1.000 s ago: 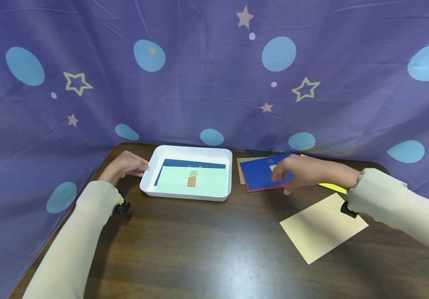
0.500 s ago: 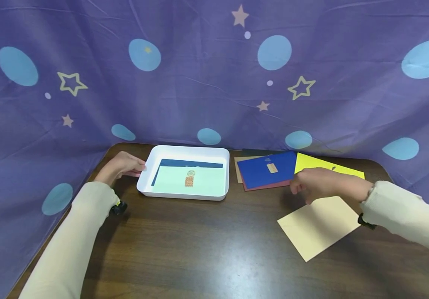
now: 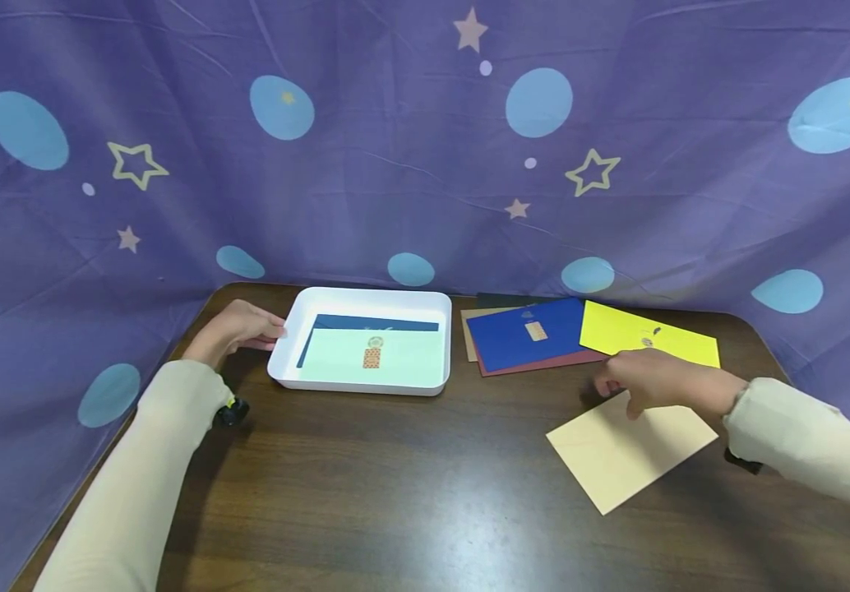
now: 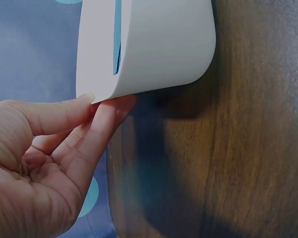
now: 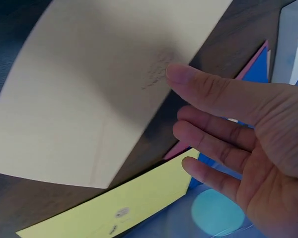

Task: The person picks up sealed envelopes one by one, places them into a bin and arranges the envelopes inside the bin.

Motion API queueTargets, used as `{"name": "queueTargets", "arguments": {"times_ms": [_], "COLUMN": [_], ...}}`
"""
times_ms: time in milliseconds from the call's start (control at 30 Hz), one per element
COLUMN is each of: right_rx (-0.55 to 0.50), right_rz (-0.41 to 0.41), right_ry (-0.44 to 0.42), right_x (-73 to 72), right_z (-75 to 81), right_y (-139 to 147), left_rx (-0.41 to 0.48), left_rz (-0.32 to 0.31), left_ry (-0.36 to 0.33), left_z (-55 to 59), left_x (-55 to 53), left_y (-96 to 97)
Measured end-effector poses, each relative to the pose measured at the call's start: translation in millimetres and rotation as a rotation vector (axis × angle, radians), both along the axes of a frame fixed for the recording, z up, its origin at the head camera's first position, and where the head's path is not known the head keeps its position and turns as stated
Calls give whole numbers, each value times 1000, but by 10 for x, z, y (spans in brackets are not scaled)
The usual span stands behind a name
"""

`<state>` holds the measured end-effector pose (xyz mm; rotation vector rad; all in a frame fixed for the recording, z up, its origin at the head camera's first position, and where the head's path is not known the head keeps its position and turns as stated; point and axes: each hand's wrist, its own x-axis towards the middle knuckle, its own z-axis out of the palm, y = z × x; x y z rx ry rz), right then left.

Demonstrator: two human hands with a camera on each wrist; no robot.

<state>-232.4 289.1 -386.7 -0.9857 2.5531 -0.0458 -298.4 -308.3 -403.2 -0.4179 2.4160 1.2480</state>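
My left hand (image 3: 238,327) pinches the left rim of a white tray (image 3: 362,390), thumb on top and fingers beneath in the left wrist view. Inside the tray, a mint-green envelope (image 3: 413,355) with a patterned stamp and round postmark overlaps a dark blue envelope (image 3: 344,322). My right hand (image 3: 654,380) hovers over the far edge of a plain cream envelope (image 3: 621,460) and holds nothing. In the right wrist view, the thumb overlaps the cream envelope's edge beside small faint writing, while the slightly bent fingers are spread beyond that edge.
Right of the tray, a blue envelope (image 3: 499,339) lies over a reddish one (image 3: 543,366), with tan and dark ones partly hidden behind. A yellow envelope (image 3: 610,325) overlaps the pile's right side. A purple patterned curtain (image 3: 366,189) hangs behind the wooden table (image 3: 366,485).
My right hand has moved from over the blue envelope, rightward and nearer, to the cream envelope, uncovering the blue and yellow ones. The left hand keeps its grip on the tray.
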Motion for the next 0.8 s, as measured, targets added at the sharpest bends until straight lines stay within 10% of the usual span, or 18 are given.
{"name": "queueTargets", "arguments": {"times_ms": [800], "right_rx": [56], "right_rz": [-52], "right_ry": [50], "right_x": [-93], "right_z": [-289], "right_y": [248], "left_rx": [16], "left_rz": [12], "left_ry": [5], "left_z": [-11], "left_x": [-8], "left_y": [2]}}
